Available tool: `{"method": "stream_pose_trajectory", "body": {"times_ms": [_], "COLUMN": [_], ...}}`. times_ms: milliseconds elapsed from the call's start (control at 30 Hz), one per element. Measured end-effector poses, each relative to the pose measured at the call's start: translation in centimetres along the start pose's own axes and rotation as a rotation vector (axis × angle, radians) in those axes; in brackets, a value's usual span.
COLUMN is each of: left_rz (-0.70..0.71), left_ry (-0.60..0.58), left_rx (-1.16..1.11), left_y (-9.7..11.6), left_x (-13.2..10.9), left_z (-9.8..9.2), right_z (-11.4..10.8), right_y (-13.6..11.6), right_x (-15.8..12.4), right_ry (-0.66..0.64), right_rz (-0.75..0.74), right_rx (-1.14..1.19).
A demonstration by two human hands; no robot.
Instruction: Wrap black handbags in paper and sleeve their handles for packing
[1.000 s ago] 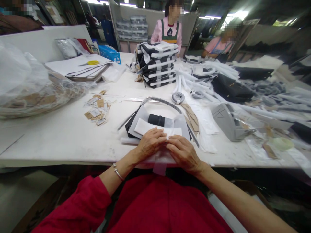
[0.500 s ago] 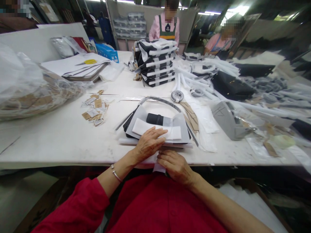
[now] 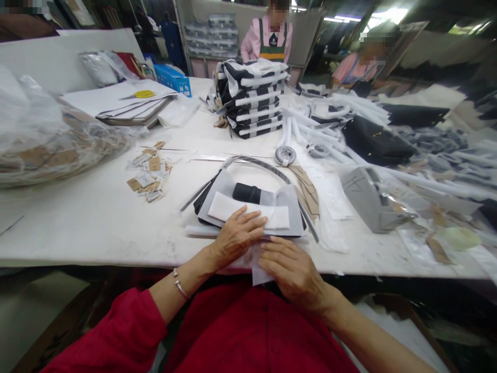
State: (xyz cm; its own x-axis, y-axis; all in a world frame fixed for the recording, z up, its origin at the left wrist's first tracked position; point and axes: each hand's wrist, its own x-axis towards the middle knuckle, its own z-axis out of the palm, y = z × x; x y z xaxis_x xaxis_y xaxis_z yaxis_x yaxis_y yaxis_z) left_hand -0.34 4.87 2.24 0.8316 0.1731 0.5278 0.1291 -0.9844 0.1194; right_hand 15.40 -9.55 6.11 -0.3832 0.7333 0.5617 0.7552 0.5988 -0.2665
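Observation:
A black bag wrapped in grey-white sheets (image 3: 285, 204) lies in front of me with a black roll (image 3: 247, 192) and a white foam pad (image 3: 225, 207) on top. My left hand (image 3: 236, 235) rests flat on the pad, fingers stretched out. My right hand (image 3: 291, 269) lies at the table's front edge, fingers pressed on a thin white sheet (image 3: 258, 269) that hangs over the edge. A grey strap (image 3: 264, 166) arcs behind the bag.
Loose paper tags (image 3: 149, 173) lie to the left, beside a plastic bag of tags (image 3: 46, 140). A stack of black-and-white wrapped bags (image 3: 252, 98) stands behind. A grey bag (image 3: 365, 199) and white wrapped straps (image 3: 334, 124) lie to the right. Two people work across the table.
My right hand slid from the pad down to the table's front edge and onto the hanging sheet. My left hand stayed on the pad.

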Motion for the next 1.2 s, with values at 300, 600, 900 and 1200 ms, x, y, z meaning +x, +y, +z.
{"method": "stream_pose_trajectory", "body": {"times_ms": [300,600,900,1200], "left_rz": [-0.083,-0.323,-0.477,-0.484], "left_ry": [0.032,0.077,0.221,0.178], "left_rx": [-0.058,-0.278,-0.115,0.058], "left_y": [0.5,1.4,2.0,2.3], "left_x": [-0.2,1.6,2.9,3.2], "left_z": [-0.4,-2.1,0.1,0.7], "right_z": [-1.5,-2.4,-1.1,-0.2], "right_y": [2.7,4.7,7.8,9.1], "right_x": [3.5,5.3,5.9,5.1], "right_ry": [-0.161,-0.267,-0.199,-0.181], "right_rz": [0.098,0.443,0.563,0.747], "right_rx": [-0.126,-0.015,0.05,0.167]}}
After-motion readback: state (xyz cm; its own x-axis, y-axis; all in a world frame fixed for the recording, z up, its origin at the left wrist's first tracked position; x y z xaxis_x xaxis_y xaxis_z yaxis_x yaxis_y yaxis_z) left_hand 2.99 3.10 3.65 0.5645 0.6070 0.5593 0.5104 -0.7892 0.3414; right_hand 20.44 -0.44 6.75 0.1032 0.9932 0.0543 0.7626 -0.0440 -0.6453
